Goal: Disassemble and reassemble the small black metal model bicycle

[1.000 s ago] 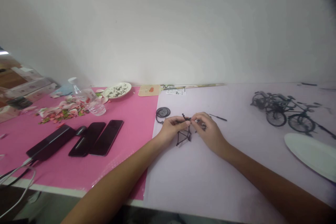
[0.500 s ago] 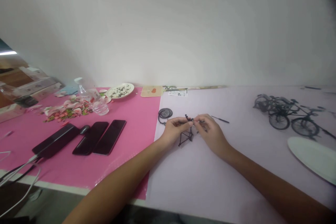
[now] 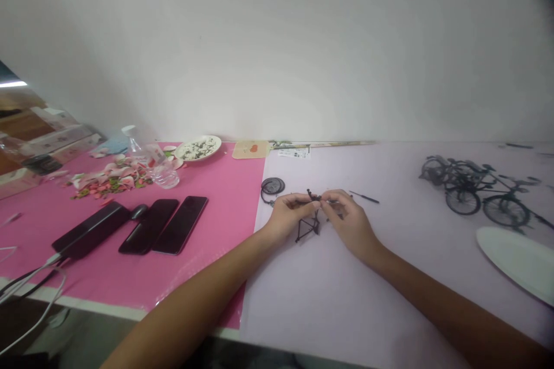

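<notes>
My left hand (image 3: pixel 289 216) pinches a small black model bicycle frame (image 3: pixel 308 229), whose thin tubes hang below the fingers over the pale table covering. Fingertip to fingertip with it, my right hand (image 3: pixel 346 216) is closed at the frame's upper part on a small dark piece, mostly hidden by the fingers. Beyond my left hand lie small spoked wheels (image 3: pixel 272 186) with a thin curved black part beside them. A slim black screwdriver-like tool (image 3: pixel 364 196) rests past my right hand.
Assembled model bicycles (image 3: pixel 480 187) stand at the right, near a white plate (image 3: pixel 519 259). On the pink covering at left lie two phones (image 3: pixel 180 225), a black power bank (image 3: pixel 92 229) with cables, a plastic bottle (image 3: pixel 149 158), petals (image 3: pixel 115 179) and a patterned dish (image 3: pixel 199 149).
Both hands stay together at the bicycle frame, with only slight finger movement. The whole view has shifted very slightly.
</notes>
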`<state>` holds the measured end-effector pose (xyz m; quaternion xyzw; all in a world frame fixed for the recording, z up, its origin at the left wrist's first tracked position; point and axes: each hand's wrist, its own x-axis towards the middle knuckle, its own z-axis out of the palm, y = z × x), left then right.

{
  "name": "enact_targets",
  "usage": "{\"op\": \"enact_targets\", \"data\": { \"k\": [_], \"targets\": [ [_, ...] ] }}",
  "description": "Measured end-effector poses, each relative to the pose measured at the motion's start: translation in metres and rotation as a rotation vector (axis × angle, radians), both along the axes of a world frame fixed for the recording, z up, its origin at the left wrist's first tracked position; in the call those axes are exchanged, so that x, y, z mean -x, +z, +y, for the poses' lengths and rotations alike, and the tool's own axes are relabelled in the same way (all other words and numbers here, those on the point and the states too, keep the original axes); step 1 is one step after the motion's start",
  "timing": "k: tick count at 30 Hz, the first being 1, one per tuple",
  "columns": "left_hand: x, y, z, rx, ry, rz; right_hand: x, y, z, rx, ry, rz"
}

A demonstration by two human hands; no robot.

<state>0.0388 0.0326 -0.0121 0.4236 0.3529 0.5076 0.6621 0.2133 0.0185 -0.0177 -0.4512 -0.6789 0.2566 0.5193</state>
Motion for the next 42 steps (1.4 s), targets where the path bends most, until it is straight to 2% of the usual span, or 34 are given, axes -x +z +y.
{"op": "enact_targets", "data": {
  "k": [6,20,42],
  "targets": [
    [0.0010,-0.0016,0.0003,-0.030,-0.019,0.005,-0.0014,-0.0018,0.0003,0.079,-0.010,0.044],
    [0.0011,-0.0020,0.0010,-0.031,-0.024,-0.002,-0.0035,-0.0059,0.0051,0.125,0.012,0.051],
    [0.0008,-0.0021,0.0006,-0.052,-0.045,-0.047,-0.0009,0.0024,0.0022,0.316,-0.018,0.212]
  ]
}}
